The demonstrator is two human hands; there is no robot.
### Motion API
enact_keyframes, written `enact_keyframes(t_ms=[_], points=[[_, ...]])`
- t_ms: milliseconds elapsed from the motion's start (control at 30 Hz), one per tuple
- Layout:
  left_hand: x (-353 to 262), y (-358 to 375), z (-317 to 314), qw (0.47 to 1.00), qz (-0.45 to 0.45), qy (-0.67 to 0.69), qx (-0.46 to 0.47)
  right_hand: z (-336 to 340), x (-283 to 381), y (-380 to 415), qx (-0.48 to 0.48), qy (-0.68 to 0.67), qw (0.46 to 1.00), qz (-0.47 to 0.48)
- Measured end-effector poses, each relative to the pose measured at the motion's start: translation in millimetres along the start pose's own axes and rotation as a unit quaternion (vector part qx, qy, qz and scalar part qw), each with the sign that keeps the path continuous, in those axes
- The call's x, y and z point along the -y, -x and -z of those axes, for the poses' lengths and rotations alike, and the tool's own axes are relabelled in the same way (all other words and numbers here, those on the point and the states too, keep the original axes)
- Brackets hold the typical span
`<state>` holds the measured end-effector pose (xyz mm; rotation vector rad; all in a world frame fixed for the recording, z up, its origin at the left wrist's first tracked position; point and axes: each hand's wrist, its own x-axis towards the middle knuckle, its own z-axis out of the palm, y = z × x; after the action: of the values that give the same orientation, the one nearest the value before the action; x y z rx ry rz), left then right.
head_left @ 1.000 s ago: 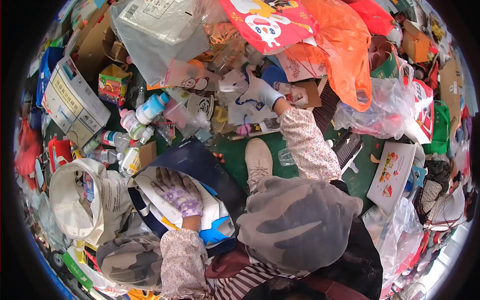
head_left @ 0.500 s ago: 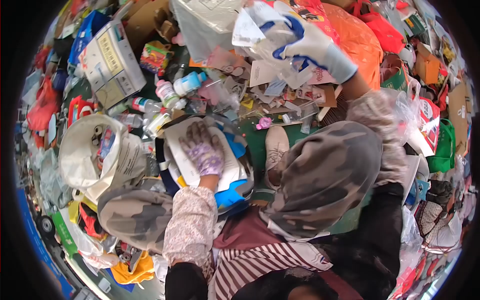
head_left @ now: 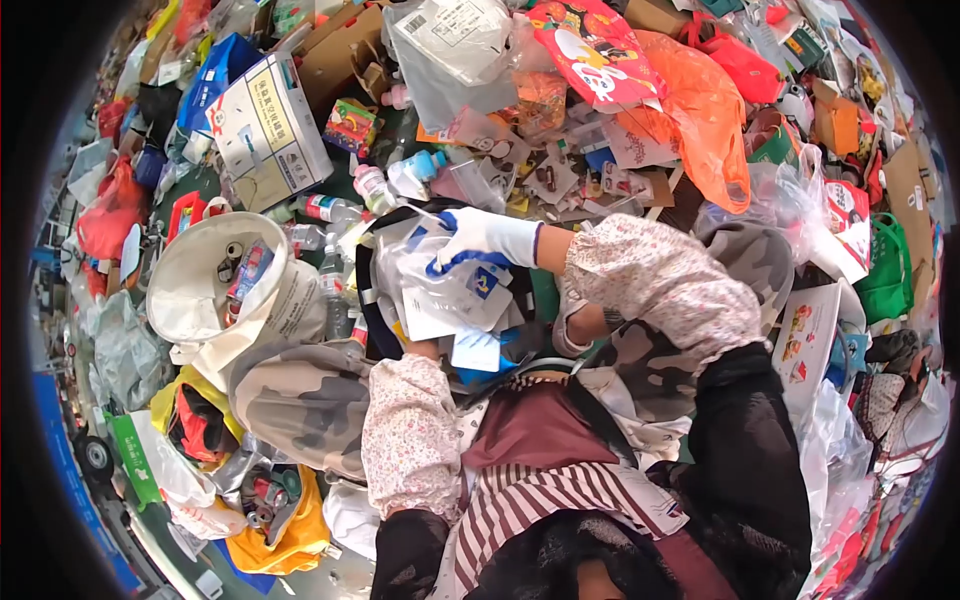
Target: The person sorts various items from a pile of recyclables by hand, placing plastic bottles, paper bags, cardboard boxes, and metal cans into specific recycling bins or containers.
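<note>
My right hand [head_left: 490,240], in a white glove with blue on its fingers, is closed on crumpled clear plastic packaging [head_left: 405,255] and white paper. It is over a dark, blue-lined bag [head_left: 545,290] that stands between my knees. White sheets [head_left: 430,312] lie in the bag's opening under the plastic. Of my left hand [head_left: 424,348] only the wrist shows, at the near side of the bag; its fingers are hidden under the papers and plastic. A small pale-blue card [head_left: 476,351] lies beside that wrist.
A white bucket [head_left: 165,275] holding cans stands left of the bag. Several plastic bottles [head_left: 335,210] lie just beyond it. A white printed carton [head_left: 268,135], an orange plastic bag [head_left: 690,105] and a green bag [head_left: 885,265] are among the mixed waste all around.
My right hand has come down and left from the far pile, bringing the plastic and paper over the bag. My left hand, before flat on the white sheets, is now covered.
</note>
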<state>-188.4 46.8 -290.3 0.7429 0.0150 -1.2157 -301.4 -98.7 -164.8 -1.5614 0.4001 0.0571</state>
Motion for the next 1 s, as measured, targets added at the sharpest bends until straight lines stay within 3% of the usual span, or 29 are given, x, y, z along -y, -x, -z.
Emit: enact_keyframes(t_ms=[67,100,133,200,233,267,333,367,400,433,467,533,567,600,667,767,800,833,933,1000], points=[[-31,5,5,0.99,-0.117,-0.044,-0.068,-2,13,14,-0.072,0.039,0.996,-0.042],[-37,8,6,0.942,-0.254,-0.172,-0.137,3,-24,-14,-0.113,0.179,0.974,-0.08],[-56,31,-33,0.951,-0.243,-0.097,-0.166,7,-23,-8,-0.078,0.138,0.982,-0.107],[-68,43,-47,0.939,-0.275,-0.085,-0.19,6,-12,3,-0.106,0.211,0.966,-0.101],[-58,44,-66,0.873,-0.331,-0.272,-0.234,4,-12,0,-0.127,0.237,0.957,-0.106],[-45,56,-86,0.862,-0.358,-0.333,-0.136,1,-15,-4,-0.145,0.262,0.948,-0.113],[-33,63,-104,0.684,-0.427,-0.591,0.003,0,-42,-28,-0.152,0.236,0.956,-0.087],[-22,58,-106,0.636,-0.425,-0.644,0.012,21,-71,-64,-0.052,0.183,0.98,-0.063],[-13,52,-102,0.586,-0.421,-0.693,0.022,32,-62,-47,0.034,0.32,0.927,0.192],[-9,45,-94,0.62,-0.408,-0.669,0.033,44,-54,-30,0.041,0.418,0.788,0.45],[-7,37,-85,0.611,-0.406,-0.679,0.019,48,-58,-33,0.056,0.382,0.848,0.362],[-3,25,-72,0.595,-0.396,-0.699,-0.007,61,-51,-27,0.048,0.419,0.844,0.332],[-2,23,-74,0.566,-0.393,-0.724,-0.017,51,-15,-19,0.038,0.356,0.926,0.118],[1,21,-72,0.541,-0.384,-0.748,-0.027,42,21,-10,-0.013,0.285,0.954,-0.095],[5,14,-67,0.486,-0.365,-0.793,-0.048,44,16,-25,0.023,0.382,0.918,-0.105],[8,5,-61,0.445,-0.324,-0.833,-0.056,52,36,-19,0.054,0.411,0.901,-0.127],[8,3,-59,0.423,-0.305,-0.851,-0.06,55,39,-19,0.063,0.34,0.92,-0.185],[9,4,-59,0.412,-0.308,-0.856,-0.054,62,42,-24,0.081,0.393,0.909,-0.112],[6,4,-63,0.52,-0.319,-0.79,-0.053,75,57,-16,0.119,0.385,0.91,-0.098],[1,3,-58,0.62,-0.325,-0.712,-0.047,69,47,-7,0.169,0.279,0.932,-0.161]])
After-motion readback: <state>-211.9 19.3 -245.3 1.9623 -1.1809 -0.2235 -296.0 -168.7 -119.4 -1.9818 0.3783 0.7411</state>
